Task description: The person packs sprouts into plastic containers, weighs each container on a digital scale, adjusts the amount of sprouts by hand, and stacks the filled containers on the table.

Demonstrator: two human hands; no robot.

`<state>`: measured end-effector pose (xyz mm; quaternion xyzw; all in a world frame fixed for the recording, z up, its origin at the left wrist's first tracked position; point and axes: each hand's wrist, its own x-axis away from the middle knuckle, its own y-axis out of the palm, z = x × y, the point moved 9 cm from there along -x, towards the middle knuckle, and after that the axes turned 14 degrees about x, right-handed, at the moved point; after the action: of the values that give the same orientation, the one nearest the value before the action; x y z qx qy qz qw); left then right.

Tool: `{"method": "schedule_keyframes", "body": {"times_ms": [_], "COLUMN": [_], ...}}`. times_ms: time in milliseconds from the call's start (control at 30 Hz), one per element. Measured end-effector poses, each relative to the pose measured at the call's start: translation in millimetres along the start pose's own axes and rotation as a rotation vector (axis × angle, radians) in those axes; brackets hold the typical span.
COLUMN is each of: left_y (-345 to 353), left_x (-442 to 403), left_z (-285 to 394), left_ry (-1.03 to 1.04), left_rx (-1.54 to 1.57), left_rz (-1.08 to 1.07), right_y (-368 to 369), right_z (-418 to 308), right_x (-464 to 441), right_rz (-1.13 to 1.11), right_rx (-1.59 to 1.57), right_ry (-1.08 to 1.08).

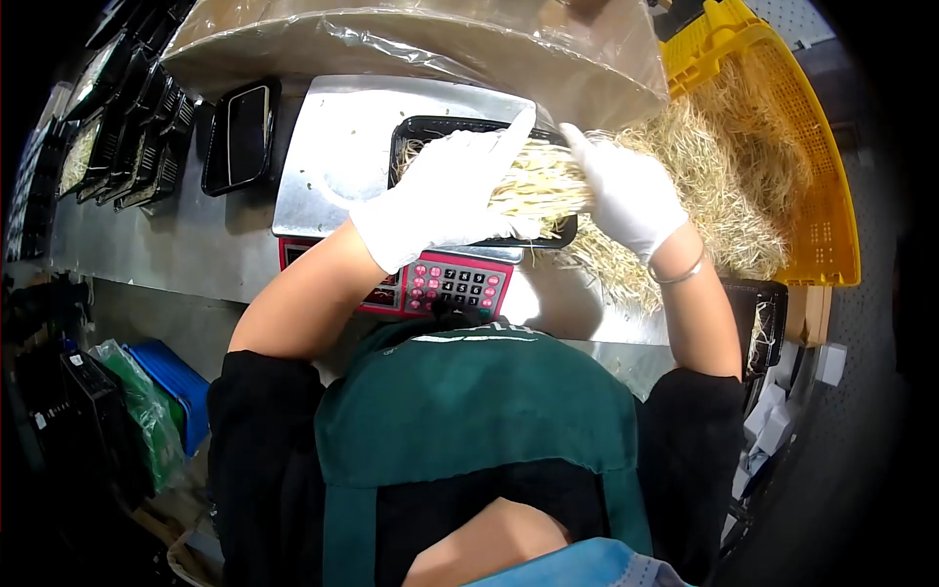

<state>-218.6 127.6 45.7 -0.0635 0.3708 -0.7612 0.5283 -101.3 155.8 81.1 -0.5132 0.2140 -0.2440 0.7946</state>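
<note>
Both hands wear white gloves. My left hand (pixel 445 186) lies over a black tray (pixel 399 147), its fingers wrapped round a bundle of pale sprouts (pixel 543 186). At the bundle's right end my right hand (pixel 631 191) presses on the sprouts, thumb and fingers closed on them. The tray rests on the metal plate of a scale (pixel 337 147), whose red front with a keypad (pixel 455 286) shows below my left wrist. Part of the tray is hidden under my hands. To the right lies a large heap of loose sprouts (pixel 724 176).
A yellow crate (pixel 831 196) stands tipped at the right, with sprouts spilling out. Stacked black trays (pixel 127 132) fill the far left. A phone (pixel 248 132) lies in a black tray beside the scale. Clear plastic sheeting (pixel 421 44) borders the back. Another black tray (pixel 773 298) is at lower right.
</note>
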Motion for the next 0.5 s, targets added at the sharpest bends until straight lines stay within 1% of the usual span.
{"method": "schedule_keyframes", "body": {"times_ms": [33, 67, 133, 167, 200, 233, 267, 300, 333, 400, 433, 467, 500], "left_y": [0, -2, -4, -7, -6, -6, -16, -6, -7, -13, -37, -62, -74], "left_x": [1, 1, 5, 6, 6, 5, -1, -3, 1, 7, 16, 25, 32], "left_z": [-1, -3, 2, 0, -3, -5, 4, -6, -10, -9, 2, 25, 17], "left_ry": [0.012, 0.007, 0.072, 0.061, 0.003, -0.057, -0.120, -0.166, -0.183, -0.221, -0.059, 0.099, -0.073], "left_rx": [-0.027, -0.028, 0.033, 0.030, 0.001, -0.028, 0.003, 0.220, 0.363, 0.651, 0.443, 0.230, 0.159], "left_rz": [0.009, 0.015, 0.039, 0.048, -0.016, -0.081, -0.135, -0.223, -0.224, -0.222, -0.106, 0.005, 0.008], "right_y": [3, 0, 11, 28, 66, 114, 99, 119, 136, 140, 140, 131, 126], "right_z": [11, 16, 39, 41, 35, 32, 19, 9, 0, 8, 16, 22, 31], "right_x": [13, 22, 54, 75, 99, 126, 130, 135, 139, 139, 139, 136, 140], "right_rz": [0.081, 0.083, -0.156, -0.099, -0.040, -0.092, -0.138, -0.190, -0.241, -0.207, -0.173, -0.118, -0.118], "right_rx": [-0.006, -0.006, -0.250, -0.779, -1.310, -1.340, -0.585, -0.543, -0.502, -0.527, -0.544, -0.669, -0.625], "right_ry": [-0.009, -0.017, 0.285, 0.428, 0.562, 0.660, 0.540, 0.550, 0.562, 0.592, 0.625, 0.605, 0.618]}}
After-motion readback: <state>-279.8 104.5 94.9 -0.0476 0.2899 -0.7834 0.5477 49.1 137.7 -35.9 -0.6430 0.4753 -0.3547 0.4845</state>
